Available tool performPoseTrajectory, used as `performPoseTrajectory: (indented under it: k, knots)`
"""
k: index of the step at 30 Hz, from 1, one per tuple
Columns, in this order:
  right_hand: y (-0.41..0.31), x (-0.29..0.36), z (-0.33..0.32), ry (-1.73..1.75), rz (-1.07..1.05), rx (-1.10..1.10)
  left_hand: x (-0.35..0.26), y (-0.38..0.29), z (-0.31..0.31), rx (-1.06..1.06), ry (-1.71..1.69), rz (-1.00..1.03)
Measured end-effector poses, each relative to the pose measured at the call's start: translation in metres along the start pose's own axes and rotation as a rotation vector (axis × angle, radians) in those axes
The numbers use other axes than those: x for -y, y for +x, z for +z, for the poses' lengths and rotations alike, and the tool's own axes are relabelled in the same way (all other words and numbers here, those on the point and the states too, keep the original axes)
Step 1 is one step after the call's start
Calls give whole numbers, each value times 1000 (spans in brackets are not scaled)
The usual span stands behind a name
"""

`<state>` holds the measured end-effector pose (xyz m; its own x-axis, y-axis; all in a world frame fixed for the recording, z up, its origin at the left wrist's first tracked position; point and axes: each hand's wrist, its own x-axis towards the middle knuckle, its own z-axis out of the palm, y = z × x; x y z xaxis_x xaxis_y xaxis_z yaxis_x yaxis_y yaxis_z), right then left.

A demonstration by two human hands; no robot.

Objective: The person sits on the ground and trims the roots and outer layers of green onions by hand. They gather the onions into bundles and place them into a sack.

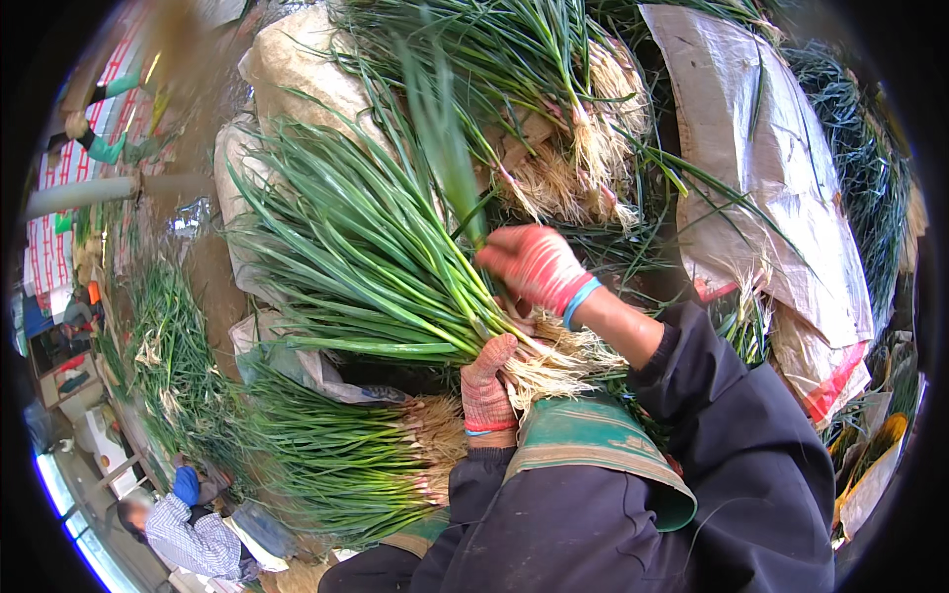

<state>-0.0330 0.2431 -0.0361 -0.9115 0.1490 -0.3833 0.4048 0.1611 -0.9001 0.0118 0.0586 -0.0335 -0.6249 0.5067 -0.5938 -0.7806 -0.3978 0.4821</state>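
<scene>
My left hand [489,385], in a red-and-white knit work glove, grips a large bunch of green onions [393,274] near the root end. Long leaves fan out to the upper left, while pale stringy roots [549,370] hang over my knee. Just above the bunch, my right hand [535,268], gloved with a blue band at the wrist, is blurred by motion. Its fingers are closed around green onion leaves [452,163] that rise as a blurred streak. Where the right fingertips meet the stalks is partly hidden.
Below left lies a neat row of green onions [334,452]. A loose pile [534,81] with roots sits ahead. Woven sacks [756,163] flank it at right and left. My knee wears a green cover [586,430]. Another person [193,534] sits at lower left beside more onions [178,348].
</scene>
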Motion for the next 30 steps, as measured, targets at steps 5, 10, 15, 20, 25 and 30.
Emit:
performPoseTrajectory:
  k: [5,10,15,20,25,30]
  knots:
    - [1,10,22,784,426,94,-4,-4,21,79,-186,178]
    - [42,12,15,296,231,204,-25,-12,52,400,-440,359]
    - [99,13,-44,-868,-89,-542,-54,-22,45,401,-574,427]
    - [91,8,-74,-87,-31,-106,-44,-18,37,210,-465,439]
    - [31,13,-47,311,-65,49,-28,-8,37,122,-416,315]
    - [-4,24,-5,506,127,213,-20,-4,30,45,-178,162]
